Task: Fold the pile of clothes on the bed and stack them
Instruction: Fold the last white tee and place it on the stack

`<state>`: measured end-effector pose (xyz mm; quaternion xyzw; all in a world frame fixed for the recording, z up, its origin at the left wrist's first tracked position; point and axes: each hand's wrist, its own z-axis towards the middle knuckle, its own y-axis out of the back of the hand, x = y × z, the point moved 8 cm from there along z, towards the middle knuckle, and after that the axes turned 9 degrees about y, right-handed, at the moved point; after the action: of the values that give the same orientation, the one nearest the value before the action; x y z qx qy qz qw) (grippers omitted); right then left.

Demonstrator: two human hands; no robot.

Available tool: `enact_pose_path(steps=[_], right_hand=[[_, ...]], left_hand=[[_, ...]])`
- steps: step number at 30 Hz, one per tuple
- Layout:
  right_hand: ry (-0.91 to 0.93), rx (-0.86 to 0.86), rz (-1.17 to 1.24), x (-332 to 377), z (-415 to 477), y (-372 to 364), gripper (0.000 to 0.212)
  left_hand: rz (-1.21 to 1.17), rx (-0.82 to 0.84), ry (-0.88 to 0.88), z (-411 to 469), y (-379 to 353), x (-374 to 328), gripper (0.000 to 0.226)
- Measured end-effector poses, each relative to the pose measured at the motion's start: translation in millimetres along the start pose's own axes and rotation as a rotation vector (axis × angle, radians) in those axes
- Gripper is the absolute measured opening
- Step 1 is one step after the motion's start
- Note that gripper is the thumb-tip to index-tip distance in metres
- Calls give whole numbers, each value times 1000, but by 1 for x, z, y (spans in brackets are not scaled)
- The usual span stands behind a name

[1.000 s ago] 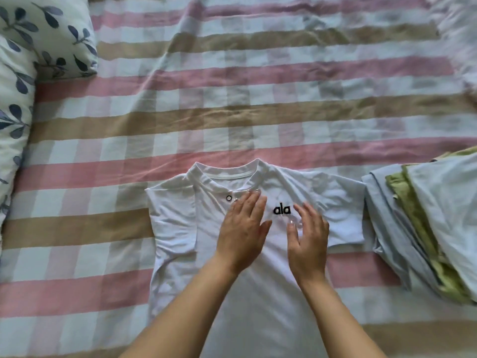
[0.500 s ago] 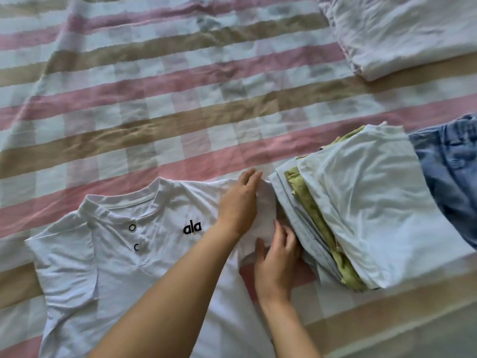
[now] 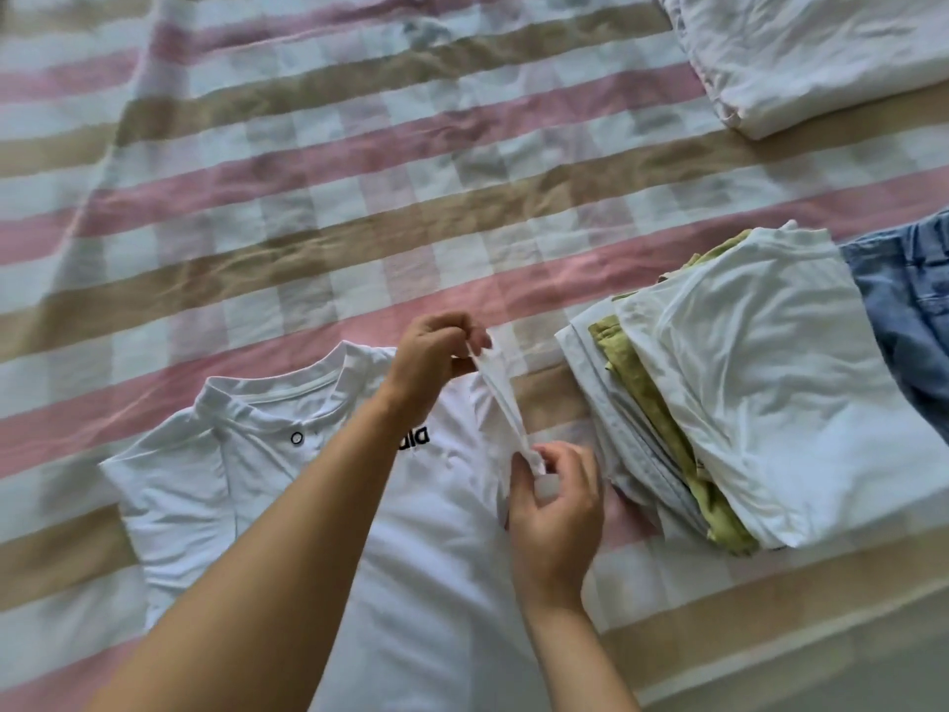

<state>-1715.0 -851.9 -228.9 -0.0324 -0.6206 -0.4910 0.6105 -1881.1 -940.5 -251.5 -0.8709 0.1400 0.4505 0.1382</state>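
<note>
Head view looks down on a white T-shirt (image 3: 441,531) lying face up in the lower middle of the frame, on a bed cover (image 3: 308,223) checked in pink, tan and white. Its collar points toward the top of the frame. The left hand (image 3: 436,357), reaching across the shirt's chest, pinches the upper end of the sleeve (image 3: 500,398) on the shirt's right side in the frame. The right hand (image 3: 554,506) pinches the lower end of the same sleeve edge. Between them the sleeve is lifted off the bed into a taut ridge. The picture is soft here, so it appears, rather than is certain, that only the sleeve is raised and not the shirt's side.

Just beside the shirt, at the right of the frame, sits a stack of folded clothes (image 3: 770,393). A denim garment (image 3: 909,326) lies at the right edge and folded white bedding (image 3: 811,54) at the upper right.

The step in hand looks like the first side fold. The next move calls for carrying the sleeve inward over the chest and laying it flat, with both pinches travelling together so the fold line runs straight.
</note>
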Motion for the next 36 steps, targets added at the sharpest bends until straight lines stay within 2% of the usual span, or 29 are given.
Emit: enact_pose_path(steps=[2,4,5,7,9,10,12,13,15,17,19,22,24,27,29,31,33,36], right_hand=[[197,98,-40,24,-12,-15,13],[333,243,-102,39,-27,-34,9],[379,327,-118,45,-36,-44,8],[436,442,-126,49,-49,-57,15],[435,455,-158,48,-51,-60,27],[428,458,-205,45,-52,-63,34],[421,510,-359,34,-54,-71,42],[403,559,-426,26,-57,-76,46],[361,652,-538,8,-65,-81,50],[364,695,-648,-5,-72,-77,57],[372,692,-676,-16,-77,-68,61],[335,663,-657,-33,-85,-51,63],[308,659,-634,-40,-90,-39,66],[234,675,-504,-42,-101,-11,67],[150,590,-405,-45,-109,18,64],[32,547,-330,-55,-127,42,55],[-94,518,-279,-71,-147,59,43],[-256,479,-225,-90,-171,76,38]], left_hand=[[-37,-38,6,-9,32,0,17],[15,-112,-7,-17,61,4,18],[109,-171,-37,-22,75,6,18],[452,-350,-118,-33,94,9,15],[833,-517,-306,-50,89,6,9],[938,-523,-420,-59,77,7,16],[1067,-382,-617,-67,43,21,28],[1141,-282,-628,-66,27,35,31],[1292,-159,-474,-54,15,69,42],[1412,-166,-316,-40,21,100,54],[1489,-227,-269,-32,25,112,58],[1499,-271,-180,-31,25,115,61],[1419,-265,-113,-42,25,117,65],[1072,-311,-187,-98,36,111,56],[863,-429,-292,-152,57,111,41],[749,-608,-303,-210,90,130,33],[692,-805,-198,-262,124,161,32],[571,-1046,64,-326,166,217,41]])
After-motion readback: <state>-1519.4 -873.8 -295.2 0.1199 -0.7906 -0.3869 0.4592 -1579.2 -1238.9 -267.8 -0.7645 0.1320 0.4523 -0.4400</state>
